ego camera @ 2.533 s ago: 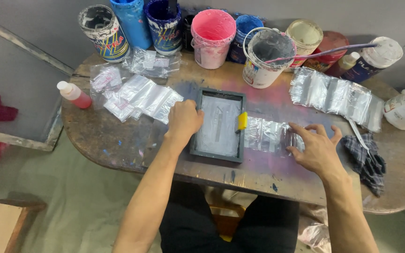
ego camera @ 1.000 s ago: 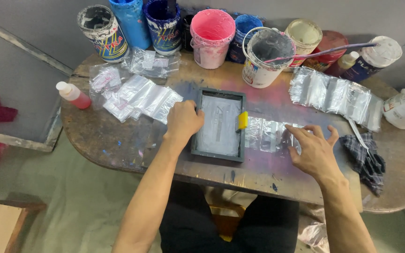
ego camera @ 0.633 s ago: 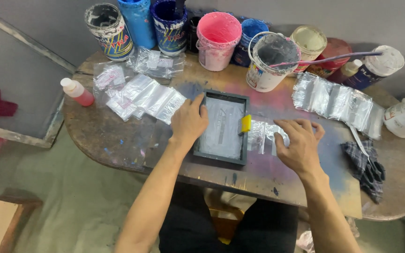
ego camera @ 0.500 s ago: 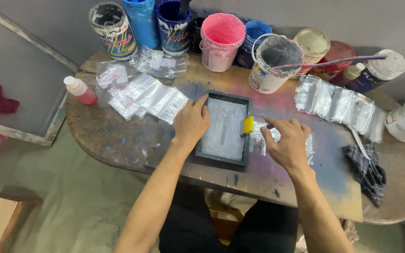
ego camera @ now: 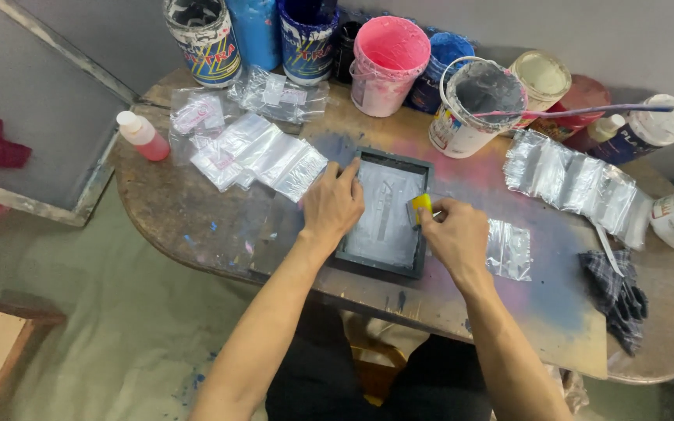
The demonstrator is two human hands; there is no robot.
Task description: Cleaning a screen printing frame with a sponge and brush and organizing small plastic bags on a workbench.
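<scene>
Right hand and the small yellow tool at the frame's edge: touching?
Touching. The head view shows the right hand with its fingertips closed on the yellow tool beside the dark frame, no gap between them. The left hand rests on the frame.

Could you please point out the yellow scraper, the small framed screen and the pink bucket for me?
yellow scraper [ego camera: 420,207], head view, on its yellow end beside the right fingers.
small framed screen [ego camera: 388,212], head view, on the grey mesh inside the dark frame.
pink bucket [ego camera: 388,65], head view, on its pink inside wall.
</scene>
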